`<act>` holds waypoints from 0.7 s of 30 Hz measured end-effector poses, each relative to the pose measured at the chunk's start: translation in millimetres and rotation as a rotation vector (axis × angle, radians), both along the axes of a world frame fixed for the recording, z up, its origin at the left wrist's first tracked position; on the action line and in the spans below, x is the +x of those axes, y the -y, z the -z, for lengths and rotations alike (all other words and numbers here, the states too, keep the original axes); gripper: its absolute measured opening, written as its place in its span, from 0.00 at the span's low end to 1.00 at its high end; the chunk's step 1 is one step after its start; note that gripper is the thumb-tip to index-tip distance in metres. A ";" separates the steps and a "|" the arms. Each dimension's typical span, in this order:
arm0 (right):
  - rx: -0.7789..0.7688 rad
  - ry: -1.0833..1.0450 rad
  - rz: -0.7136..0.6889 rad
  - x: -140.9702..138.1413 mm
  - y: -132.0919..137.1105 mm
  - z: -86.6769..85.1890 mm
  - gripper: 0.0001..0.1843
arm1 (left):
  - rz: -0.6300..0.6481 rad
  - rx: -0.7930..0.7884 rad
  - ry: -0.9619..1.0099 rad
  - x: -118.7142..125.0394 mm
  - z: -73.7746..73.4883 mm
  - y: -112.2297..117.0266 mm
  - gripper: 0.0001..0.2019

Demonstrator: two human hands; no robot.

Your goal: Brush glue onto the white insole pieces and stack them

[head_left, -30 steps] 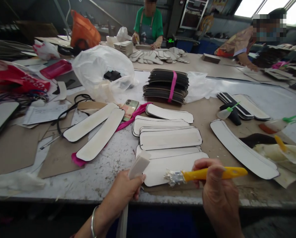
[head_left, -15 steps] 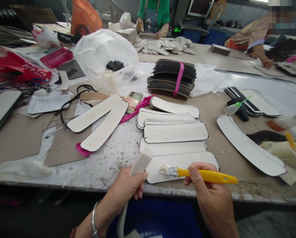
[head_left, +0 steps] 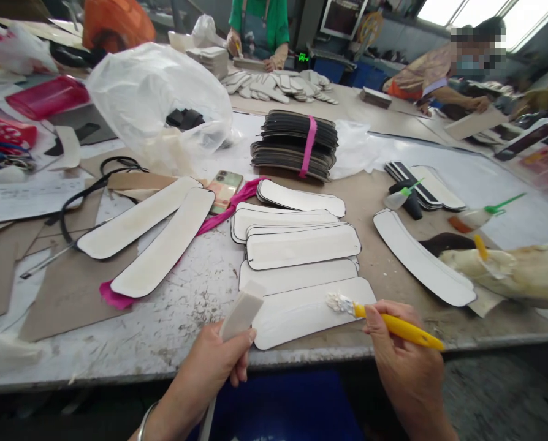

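Brush shifted rightward, right hand gripping, white panel beneath

workshop, coated brush, stained worktable, heaped cut-out pieces, aproned person

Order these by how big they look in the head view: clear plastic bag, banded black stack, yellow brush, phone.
1. Clear plastic bag
2. Banded black stack
3. Yellow brush, partly hidden, nearest the camera
4. Phone
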State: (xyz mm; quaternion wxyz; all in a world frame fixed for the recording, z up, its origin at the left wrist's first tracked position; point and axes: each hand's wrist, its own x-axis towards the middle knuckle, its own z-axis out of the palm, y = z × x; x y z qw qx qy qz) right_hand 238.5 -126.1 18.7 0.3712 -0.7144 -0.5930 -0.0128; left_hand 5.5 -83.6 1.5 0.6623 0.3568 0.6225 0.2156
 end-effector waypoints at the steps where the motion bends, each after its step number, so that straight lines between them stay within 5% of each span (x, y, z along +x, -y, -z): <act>1: 0.022 0.041 0.005 6.1 1.1 -0.1 0.06 | -0.003 -0.001 -0.016 0.5 -0.9 0.3 0.16; 10: 0.102 0.257 0.075 34.3 5.5 -12.8 0.04 | -0.014 0.011 -0.050 2.1 -1.3 0.8 0.18; 21: 0.119 0.203 -0.184 5.7 24.9 2.5 0.10 | 0.000 0.002 -0.069 1.6 -1.5 1.5 0.18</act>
